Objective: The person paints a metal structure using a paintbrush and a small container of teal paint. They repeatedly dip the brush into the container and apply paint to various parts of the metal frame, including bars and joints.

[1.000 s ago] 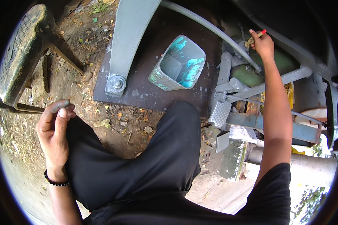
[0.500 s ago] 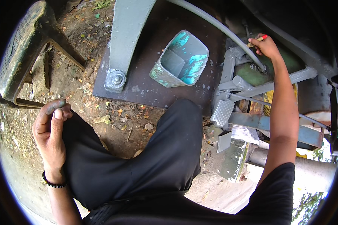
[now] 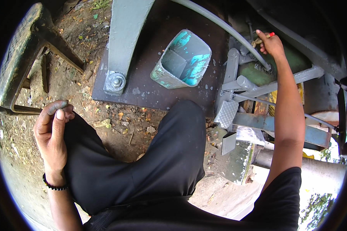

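Note:
Stretched far out to the right, my right hand (image 3: 273,46) is closed around a small paintbrush (image 3: 257,41) with a red-tipped handle. Its bristle end points left, beside a curved grey metal bar (image 3: 235,34) of a painted frame. Over my left thigh, my left hand (image 3: 53,131) is curled with thumb against the fingers; nothing shows in it, and its fingertips are smeared grey. Between the grey frame parts stands a square paint container (image 3: 169,79), coated inside with grey and turquoise paint. Grey pedals (image 3: 226,114) hang below my right hand.
A dark worn plastic chair (image 3: 17,65) stands on the leaf-strewn ground at left. The container rests on a dark metal plate (image 3: 142,86) beside a thick grey upright (image 3: 127,38) with a bolted foot. A blue bar (image 3: 258,121) and rusty parts lie under my right forearm.
My right hand has shifted slightly up on the page with the brush, its thumb now raised. The whole view has slid a little left. My left hand keeps its pose.

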A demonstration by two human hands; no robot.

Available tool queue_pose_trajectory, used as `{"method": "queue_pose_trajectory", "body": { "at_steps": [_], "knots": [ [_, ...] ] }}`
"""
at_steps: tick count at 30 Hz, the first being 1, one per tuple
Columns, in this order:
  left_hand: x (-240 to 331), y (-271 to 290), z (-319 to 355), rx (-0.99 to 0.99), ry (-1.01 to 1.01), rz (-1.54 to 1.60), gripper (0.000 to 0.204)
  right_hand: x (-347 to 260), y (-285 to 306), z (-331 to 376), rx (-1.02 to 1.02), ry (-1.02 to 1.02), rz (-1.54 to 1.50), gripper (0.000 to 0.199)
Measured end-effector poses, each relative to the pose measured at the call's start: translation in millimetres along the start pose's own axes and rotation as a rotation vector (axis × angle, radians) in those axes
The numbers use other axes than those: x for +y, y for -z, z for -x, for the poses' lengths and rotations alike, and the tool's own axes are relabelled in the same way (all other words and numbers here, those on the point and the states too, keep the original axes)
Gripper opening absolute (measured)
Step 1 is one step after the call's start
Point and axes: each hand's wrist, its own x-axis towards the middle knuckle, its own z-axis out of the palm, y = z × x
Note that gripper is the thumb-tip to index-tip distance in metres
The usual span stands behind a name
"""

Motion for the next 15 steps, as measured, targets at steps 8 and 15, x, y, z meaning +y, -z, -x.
{"method": "queue_pose_trajectory", "body": {
  "at_steps": [8, 15],
  "knots": [
    [0.0, -2.0, -2.3, -0.008, 0.022, -0.007, 0.024, 3.4, -1.0, -6.6, -0.170, 0.096, -0.024, 0.029],
    [1.1, -7.0, -2.5, -0.009, 0.030, 0.003, 0.024, 10.2, 0.6, -9.6, -0.267, 0.166, 0.134, 0.025]
  ]
}}
